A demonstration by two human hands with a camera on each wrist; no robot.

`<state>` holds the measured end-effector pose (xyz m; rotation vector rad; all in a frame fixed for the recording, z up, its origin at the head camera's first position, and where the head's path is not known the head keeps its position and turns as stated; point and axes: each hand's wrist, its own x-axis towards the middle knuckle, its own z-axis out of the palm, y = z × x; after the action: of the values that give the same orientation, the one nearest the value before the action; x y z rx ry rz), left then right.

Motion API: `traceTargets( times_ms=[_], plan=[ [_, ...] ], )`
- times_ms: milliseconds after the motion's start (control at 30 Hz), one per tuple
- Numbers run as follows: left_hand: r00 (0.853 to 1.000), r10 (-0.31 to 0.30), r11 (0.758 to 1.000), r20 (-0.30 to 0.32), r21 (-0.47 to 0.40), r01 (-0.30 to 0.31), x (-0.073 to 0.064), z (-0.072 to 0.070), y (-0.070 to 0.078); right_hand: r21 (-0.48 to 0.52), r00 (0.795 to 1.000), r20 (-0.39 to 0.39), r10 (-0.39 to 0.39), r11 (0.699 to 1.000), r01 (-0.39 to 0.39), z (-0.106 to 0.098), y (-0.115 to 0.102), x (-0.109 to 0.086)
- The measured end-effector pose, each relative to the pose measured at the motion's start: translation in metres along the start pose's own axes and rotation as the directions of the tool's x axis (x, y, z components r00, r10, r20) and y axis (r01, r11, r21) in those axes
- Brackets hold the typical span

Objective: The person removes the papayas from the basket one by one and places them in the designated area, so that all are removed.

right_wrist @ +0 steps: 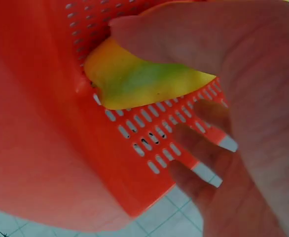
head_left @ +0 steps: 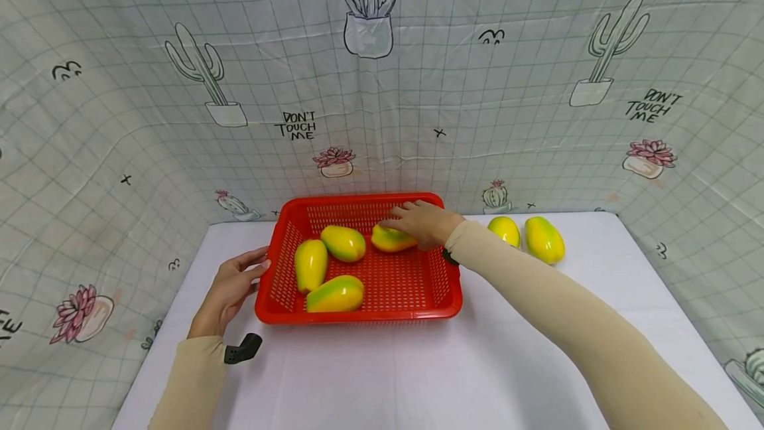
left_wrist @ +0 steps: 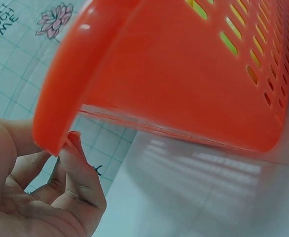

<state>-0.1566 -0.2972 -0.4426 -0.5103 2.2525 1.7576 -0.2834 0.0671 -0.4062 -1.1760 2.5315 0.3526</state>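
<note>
A red plastic basket (head_left: 358, 316) with slotted walls stands on the table and holds several glossy yellow-green mangoes. My left hand (head_left: 234, 287) pinches the basket's left rim (left_wrist: 60, 94) between thumb and fingers. Over the back right of the basket, my right hand (head_left: 426, 223) has its fingers extended and spread above a mango (head_left: 389, 239). In the right wrist view the thumb lies along that mango (right_wrist: 139, 81), while the other fingers stand apart from it. Three other mangoes lie towards the basket's left: one upright (head_left: 311, 265), one behind (head_left: 343, 243), one in front (head_left: 336, 294).
Two more mangoes, one partly behind the right sleeve (head_left: 504, 229) and one fully visible (head_left: 544, 240), lie on the white tablecloth (head_left: 370, 377) right of the basket. A gridded cactus-print cloth (head_left: 406, 85) rises behind and at both sides.
</note>
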Motion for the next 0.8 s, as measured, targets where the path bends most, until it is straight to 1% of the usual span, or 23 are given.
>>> traceTargets(
  times_ms=[100, 200, 300, 500, 600, 800],
  plan=[
    [1.0, 0.002, 1.0, 0.001, 0.003, -0.002, 0.0, 0.0, 0.0, 0.008, 0.999, 0.035, 0.028, 1.0, -0.029, -0.002, -0.002, 0.001],
    [1.0, 0.001, 1.0, -0.001, 0.004, -0.001, 0.001, 0.0, 0.0, 0.011, 0.998, 0.058, 0.038, 0.999, -0.039, -0.002, -0.004, 0.003],
    [1.0, -0.007, 1.0, -0.006, 0.001, 0.007, 0.002, 0.001, 0.001, 0.022, 0.997, 0.064, 0.043, 0.999, -0.044, -0.002, -0.005, 0.004],
    [1.0, -0.013, 1.0, -0.014, 0.0, 0.013, 0.003, 0.001, 0.001, 0.052, 0.997, 0.056, 0.054, 0.997, -0.057, -0.002, -0.007, 0.004],
    [1.0, -0.014, 1.0, -0.014, 0.001, 0.014, 0.002, 0.001, 0.001, 0.05, 0.997, 0.051, 0.053, 0.997, -0.056, -0.002, -0.01, 0.004],
    [1.0, -0.007, 1.0, -0.012, 0.002, 0.007, 0.002, 0.0, 0.001, 0.032, 0.999, 0.015, 0.047, 0.998, -0.047, 0.0, -0.014, 0.009]
  ],
)
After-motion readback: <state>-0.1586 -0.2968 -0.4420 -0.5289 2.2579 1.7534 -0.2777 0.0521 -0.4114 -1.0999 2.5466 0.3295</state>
